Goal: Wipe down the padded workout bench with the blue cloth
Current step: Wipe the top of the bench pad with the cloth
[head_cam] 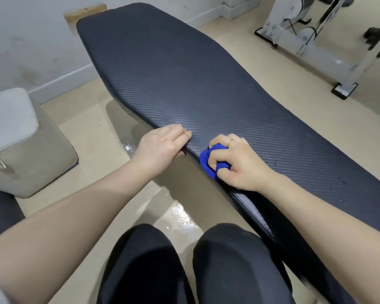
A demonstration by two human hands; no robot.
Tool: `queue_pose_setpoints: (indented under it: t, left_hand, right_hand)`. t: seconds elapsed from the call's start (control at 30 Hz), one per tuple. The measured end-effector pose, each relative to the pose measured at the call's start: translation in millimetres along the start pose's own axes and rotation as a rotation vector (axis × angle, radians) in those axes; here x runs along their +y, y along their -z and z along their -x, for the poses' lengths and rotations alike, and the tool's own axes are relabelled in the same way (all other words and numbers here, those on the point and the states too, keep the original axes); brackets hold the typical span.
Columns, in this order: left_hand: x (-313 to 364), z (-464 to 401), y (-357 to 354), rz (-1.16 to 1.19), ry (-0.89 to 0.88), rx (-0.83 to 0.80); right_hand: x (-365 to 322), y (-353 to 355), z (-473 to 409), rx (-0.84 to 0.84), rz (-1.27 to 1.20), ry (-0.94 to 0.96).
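Observation:
A long dark padded bench (184,80) with a woven-look cover runs from the far left to the near right. My right hand (235,163) is bunched around the blue cloth (208,161) and presses it on the bench's near edge. My left hand (162,145) grips that same edge just to the left, thumb underneath and fingers curled on top. A few water droplets dot the pad to the right of my right hand.
A grey padded block (20,145) stands on the floor at left. A white exercise machine frame (316,40) sits at the back right. The beige floor (180,213) shows wet patches below the bench. My knees in black trousers (184,264) are at the bottom.

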State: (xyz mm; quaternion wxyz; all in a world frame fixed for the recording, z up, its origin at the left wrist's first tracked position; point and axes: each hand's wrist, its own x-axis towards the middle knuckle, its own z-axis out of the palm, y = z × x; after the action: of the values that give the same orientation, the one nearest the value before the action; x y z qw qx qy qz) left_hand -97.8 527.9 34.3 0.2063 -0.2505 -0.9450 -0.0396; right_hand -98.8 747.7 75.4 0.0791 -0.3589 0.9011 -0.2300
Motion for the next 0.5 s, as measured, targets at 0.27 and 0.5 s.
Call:
queue_pose_setpoints:
  t: [0.27,0.5]
  left_hand:
    - [1.3,-2.3,2.2,0.055,0.036,0.03]
    - [11.0,3.7,-0.4,0.055,0.135,-0.009]
  right_hand:
    - [-8.7,-13.2,-27.9,0.16,0.11,-0.173]
    - [14.0,5.7,-18.1,0.119,0.06,-0.126]
